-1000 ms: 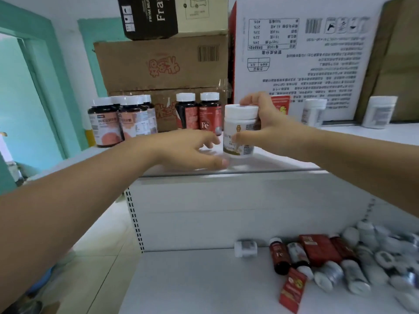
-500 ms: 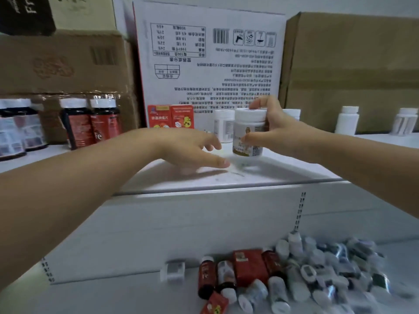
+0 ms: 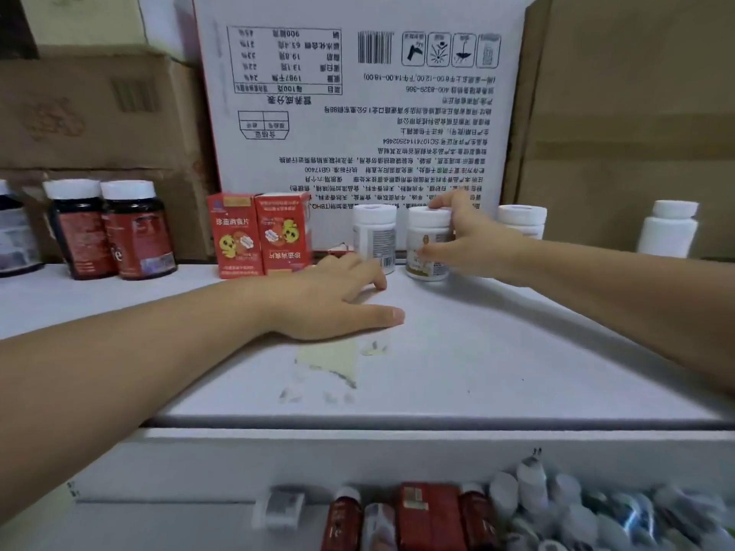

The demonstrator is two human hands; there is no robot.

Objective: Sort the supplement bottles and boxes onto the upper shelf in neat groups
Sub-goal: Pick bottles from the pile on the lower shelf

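Head view, far left: two dark bottles point(image 3: 109, 230) with white caps and red labels are standing upright on the upper shelf point(image 3: 497, 351). Two red boxes point(image 3: 258, 234) are standing side by side, touching, just right of them.

Left forearm is reaching in from the lower left. Left hand point(image 3: 338, 300) is lying palm down on the shelf, fingers relaxed and spread, thumb stretching forward, gripping nothing. Its fingertips are ending near the base of a standing white bottle point(image 3: 376, 236); cannot tell whether they are touching it.

Just right of that one, the held white bottle point(image 3: 425, 248) is sitting upright with its base at the shelf surface. Right hand point(image 3: 473, 240) is coming in from the right edge and clamping it: fingers curling over the cap, thumb pressing the label front.

Further right, two more white bottles are standing, well apart. A heap of loose bottles point(image 3: 557, 507) is lying on the lower shelf.
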